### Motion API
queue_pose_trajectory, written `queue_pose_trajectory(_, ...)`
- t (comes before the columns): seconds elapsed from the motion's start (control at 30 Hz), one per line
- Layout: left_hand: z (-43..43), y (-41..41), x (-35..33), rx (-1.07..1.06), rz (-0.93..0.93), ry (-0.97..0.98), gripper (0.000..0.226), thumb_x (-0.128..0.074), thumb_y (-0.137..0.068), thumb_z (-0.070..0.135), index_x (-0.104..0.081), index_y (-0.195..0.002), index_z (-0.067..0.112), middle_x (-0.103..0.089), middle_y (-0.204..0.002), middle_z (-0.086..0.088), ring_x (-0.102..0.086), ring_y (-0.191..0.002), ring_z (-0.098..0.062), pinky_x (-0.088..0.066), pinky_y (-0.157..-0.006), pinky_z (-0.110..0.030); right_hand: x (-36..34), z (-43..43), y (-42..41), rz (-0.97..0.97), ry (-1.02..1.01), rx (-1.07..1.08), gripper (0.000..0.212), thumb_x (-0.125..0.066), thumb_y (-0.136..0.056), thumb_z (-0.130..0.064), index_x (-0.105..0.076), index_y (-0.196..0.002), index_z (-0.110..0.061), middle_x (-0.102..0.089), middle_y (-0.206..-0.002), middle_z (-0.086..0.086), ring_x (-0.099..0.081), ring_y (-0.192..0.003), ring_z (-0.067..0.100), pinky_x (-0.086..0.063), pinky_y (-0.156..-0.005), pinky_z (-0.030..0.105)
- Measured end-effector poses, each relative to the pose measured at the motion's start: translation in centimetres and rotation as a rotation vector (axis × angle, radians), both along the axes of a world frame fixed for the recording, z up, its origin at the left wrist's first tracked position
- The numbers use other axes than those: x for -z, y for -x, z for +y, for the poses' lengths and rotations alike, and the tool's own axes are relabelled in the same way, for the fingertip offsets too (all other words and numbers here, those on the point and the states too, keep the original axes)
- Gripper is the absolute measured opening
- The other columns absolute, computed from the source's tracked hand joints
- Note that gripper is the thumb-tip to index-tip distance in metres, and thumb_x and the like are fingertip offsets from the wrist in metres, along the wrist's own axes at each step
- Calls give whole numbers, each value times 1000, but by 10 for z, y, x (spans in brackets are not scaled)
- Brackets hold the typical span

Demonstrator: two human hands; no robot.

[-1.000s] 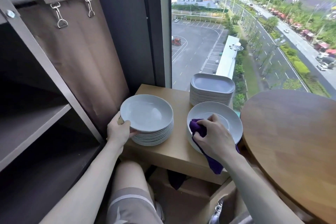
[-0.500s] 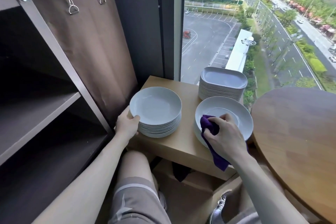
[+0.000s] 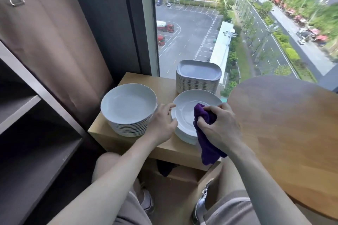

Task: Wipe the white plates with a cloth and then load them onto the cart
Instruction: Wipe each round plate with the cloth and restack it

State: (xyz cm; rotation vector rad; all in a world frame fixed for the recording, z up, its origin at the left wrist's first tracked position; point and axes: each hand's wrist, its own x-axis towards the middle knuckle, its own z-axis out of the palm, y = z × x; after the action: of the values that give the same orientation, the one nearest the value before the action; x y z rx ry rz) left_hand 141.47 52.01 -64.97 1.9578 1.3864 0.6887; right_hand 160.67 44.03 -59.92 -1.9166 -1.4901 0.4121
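Observation:
Two stacks of round white plates stand on a small wooden side table (image 3: 162, 80). The left plate stack (image 3: 128, 108) is deep and nothing touches it. My left hand (image 3: 161, 126) is at the left rim of the top plate of the right plate stack (image 3: 183, 115), forefinger and thumb spread and touching the edge. My right hand (image 3: 220, 128) grips a bunched purple cloth (image 3: 207, 146) and presses it on that top plate's right side; the cloth's tail hangs over the table's front edge. The dark cart shelf (image 3: 27, 160) stands to my left.
A stack of rounded-square white plates (image 3: 198, 70) sits behind the right stack, against the window. A round wooden table (image 3: 285, 133) lies close on the right. A brown fabric cover (image 3: 54, 51) hangs on clips from the cart's top rail. My knees are under the side table.
My left hand let go of the left stack's rim and moved right to the right stack's rim. My right hand and the cloth shifted a little toward the plate's centre. The camera moved closer.

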Motion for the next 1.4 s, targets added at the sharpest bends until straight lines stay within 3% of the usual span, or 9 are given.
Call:
queue_pose_trajectory(0.1, 8, -17, 12, -12, 78, 59, 68, -60, -95, 24, -33, -157, 19, -37, -152, -1, -36, -142, -18, -34, -119, -38, -20, -5, -10, -2, -25, 1, 28, -66, -84, -48, -70, -110, -41, -49, -103, -14, -56, -86, 5, -42, -74, 27)
queue_pose_trajectory(0.3, 20, -25, 27, -86, 14, 292, 84, -62, -90, 24, -19, -162, 26, -38, -157, 3, -41, -141, -20, -37, -116, -40, -30, 22, -24, -100, -88, 47, 34, -64, -84, -48, -68, -116, -37, -45, -109, -9, -54, -82, 9, -44, -75, 28)
queue_pose_trajectory(0.43, 14, -22, 34, -101, -97, 308, 78, -59, -87, 17, -29, -155, 41, -48, -120, 34, -50, -118, -7, -38, -93, -24, 4, 65, -27, -256, 106, -12, 64, -66, -85, -53, -49, -140, -25, -35, -138, 6, -40, -130, 30, -37, -111, 46)
queue_pose_trajectory(0.53, 12, -21, 34, -93, -118, 304, 78, -59, -87, 16, -30, -154, 44, -51, -120, 34, -53, -119, -6, -42, -93, -24, 39, 78, -26, -450, 326, -83, 79, -60, -84, -62, -29, -150, -33, -22, -157, 5, -22, -144, 33, -23, -117, 56)
queue_pose_trajectory(0.8, 13, -21, 42, -80, -120, 322, 85, -58, -93, 14, -17, -164, 33, -40, -162, 9, -39, -147, -12, -36, -121, -40, 68, 86, -13, -536, 265, -66, 78, -61, -84, -53, -27, -149, -28, -32, -152, 13, -38, -126, 39, -39, -103, 49)
queue_pose_trajectory(1.03, 15, -17, 40, -7, -168, 360, 84, -62, -99, 20, -12, -165, 34, -40, -156, 18, -41, -135, 5, -32, -107, -14, 67, 102, 14, -330, 170, -136, 72, -62, -85, -44, -35, -150, -30, -38, -151, -1, -43, -122, 33, -42, -100, 46)
queue_pose_trajectory(1.13, 16, -12, 33, 103, -228, 427, 90, -69, -95, 18, -13, -162, 41, -48, -141, 39, -48, -125, 17, -36, -99, -3, 63, 97, 29, -316, 183, -247, 69, -59, -82, -42, -38, -147, -31, -40, -150, -6, -43, -123, 33, -42, -102, 47)
queue_pose_trajectory(1.23, 21, -6, 27, 174, -337, 561, 88, -60, -91, 8, -18, -161, 41, -53, -142, 31, -48, -131, 11, -42, -107, -20, 58, 87, 25, -340, 242, -366, 67, -52, -82, -48, -41, -146, -31, -42, -148, -5, -44, -124, 32, -44, -102, 48)
queue_pose_trajectory(1.4, 19, -9, 22, 71, -391, 625, 93, -48, -84, 32, -4, -165, 38, -39, -153, 21, -40, -140, -7, -31, -116, -36, 42, 70, 19, -399, 346, -535, 59, -62, -88, -41, -46, -144, -38, -43, -139, -6, -45, -113, 28, -44, -96, 41)
